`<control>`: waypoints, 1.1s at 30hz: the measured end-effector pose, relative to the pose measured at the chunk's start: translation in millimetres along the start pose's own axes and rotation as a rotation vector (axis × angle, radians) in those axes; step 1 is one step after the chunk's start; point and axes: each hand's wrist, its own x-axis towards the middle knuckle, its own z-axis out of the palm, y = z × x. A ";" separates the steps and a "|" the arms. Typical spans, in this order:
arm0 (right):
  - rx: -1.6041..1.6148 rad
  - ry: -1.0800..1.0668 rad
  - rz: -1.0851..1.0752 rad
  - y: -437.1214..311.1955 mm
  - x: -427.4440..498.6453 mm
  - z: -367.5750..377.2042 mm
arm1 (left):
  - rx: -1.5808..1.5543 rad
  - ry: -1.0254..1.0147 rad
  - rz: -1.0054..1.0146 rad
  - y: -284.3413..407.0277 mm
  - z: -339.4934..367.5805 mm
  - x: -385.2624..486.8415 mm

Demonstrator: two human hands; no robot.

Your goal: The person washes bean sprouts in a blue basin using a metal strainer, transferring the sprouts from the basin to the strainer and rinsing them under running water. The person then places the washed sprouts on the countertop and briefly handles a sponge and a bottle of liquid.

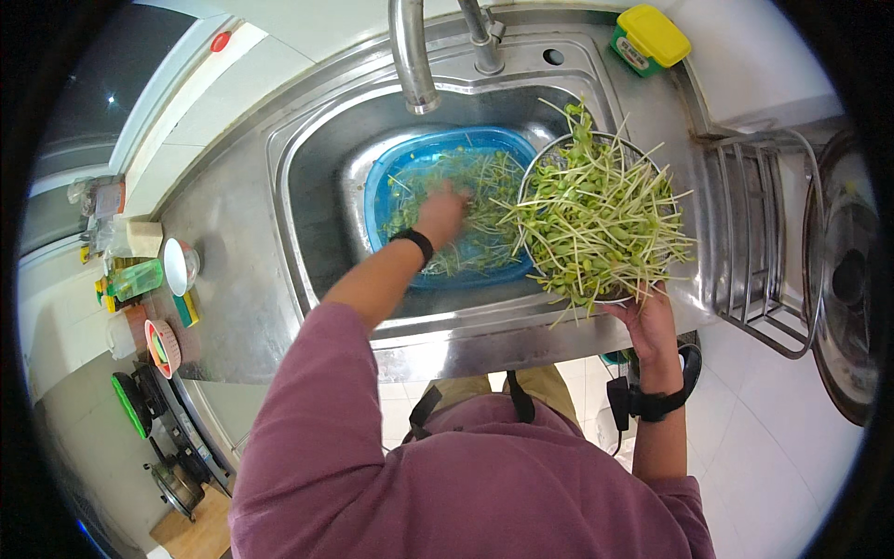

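Note:
A blue plastic basin (374, 202) of water stands in the stainless steel sink (318, 202), with green sprouts (489, 175) floating in it. My left hand (443, 209) reaches down among those sprouts; it is blurred, and its fingers are too indistinct to show whether they grip any. Beside the basin, at the sink's right edge, a round wire-mesh strainer (536, 162) is heaped with long-stemmed sprouts (601, 216). My right hand (646, 318) holds the strainer's near rim from below, its fingertips partly hidden by the rim and overhanging stems.
A steel faucet (415, 63) hangs over the sink's back. At the back right corner sits a green tub with a yellow lid (653, 38). A metal rack (761, 237) stands at right. On the left counter are a white bowl (181, 267), a sponge (186, 309) and a pink basket (163, 348).

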 end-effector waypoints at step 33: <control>-0.031 -0.039 0.029 5.1 24.5 -2.4 | -0.742 0.224 0.079 -20.4 -104.8 -69.2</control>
